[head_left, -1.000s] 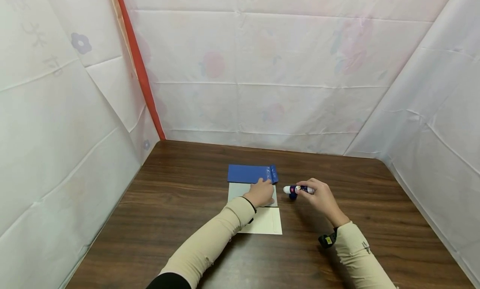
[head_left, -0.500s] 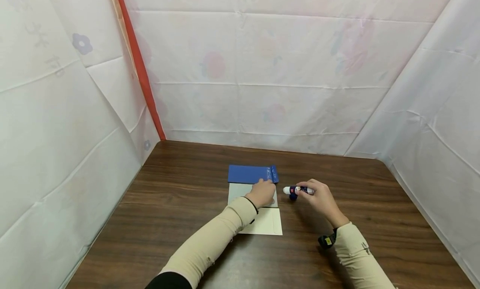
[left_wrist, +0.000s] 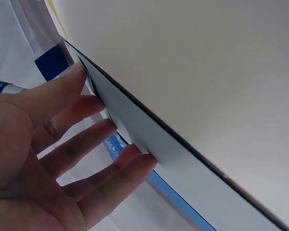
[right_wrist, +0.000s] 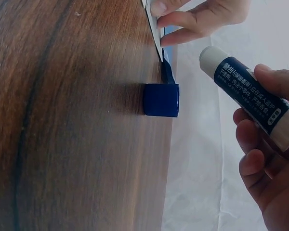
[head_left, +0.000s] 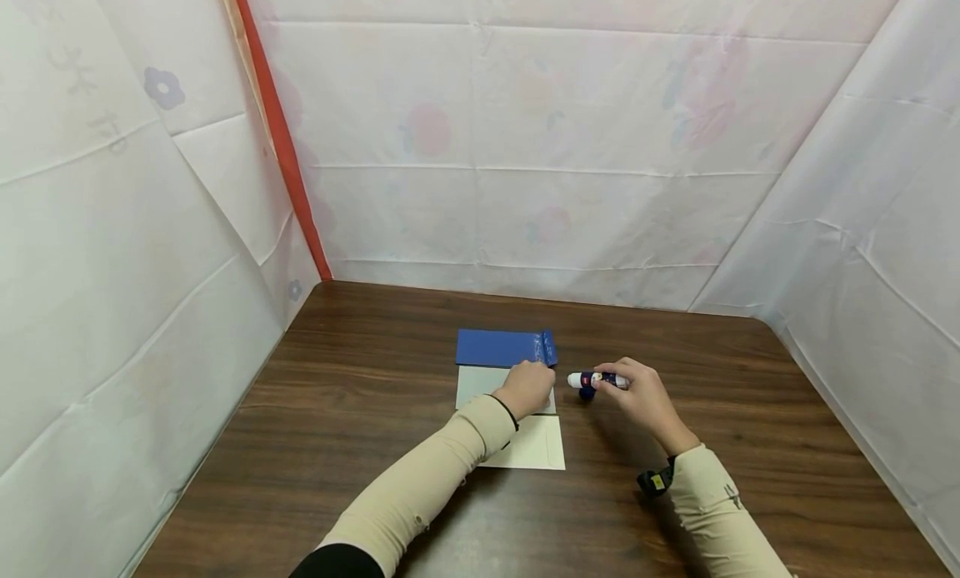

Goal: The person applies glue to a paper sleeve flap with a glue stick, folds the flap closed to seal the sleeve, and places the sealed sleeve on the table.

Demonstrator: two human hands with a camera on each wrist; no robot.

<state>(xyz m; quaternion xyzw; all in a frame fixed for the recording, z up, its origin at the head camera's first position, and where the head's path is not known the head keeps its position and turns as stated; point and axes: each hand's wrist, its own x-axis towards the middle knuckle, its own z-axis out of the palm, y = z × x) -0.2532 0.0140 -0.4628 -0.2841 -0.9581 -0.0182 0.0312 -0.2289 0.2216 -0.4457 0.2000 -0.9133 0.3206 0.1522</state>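
Observation:
My left hand [head_left: 526, 387] rests on the right part of a grey envelope [head_left: 476, 385]. In the left wrist view its slightly bent fingers and thumb touch the grey paper [left_wrist: 178, 163] with their tips. My right hand [head_left: 643, 399] holds a white and navy glue stick [right_wrist: 250, 94] between thumb and fingers, above the table and to the right of the envelopes. Below the stick, the dark blue cap [right_wrist: 161, 100] stands on the table. A blue envelope [head_left: 497, 347] with a folded right flap lies beyond the grey one, a cream envelope [head_left: 534, 445] nearer me.
The brown wood-grain table [head_left: 330, 411] carries the three envelopes in a column near its middle. White patterned sheets [head_left: 525, 145] hang behind it and along both sides. A red strip [head_left: 281, 137] runs down the back left corner.
My left hand has slid slightly to the right along the grey envelope, and its fingertips have drawn in. The right hand with the glue stick has stayed nearly still.

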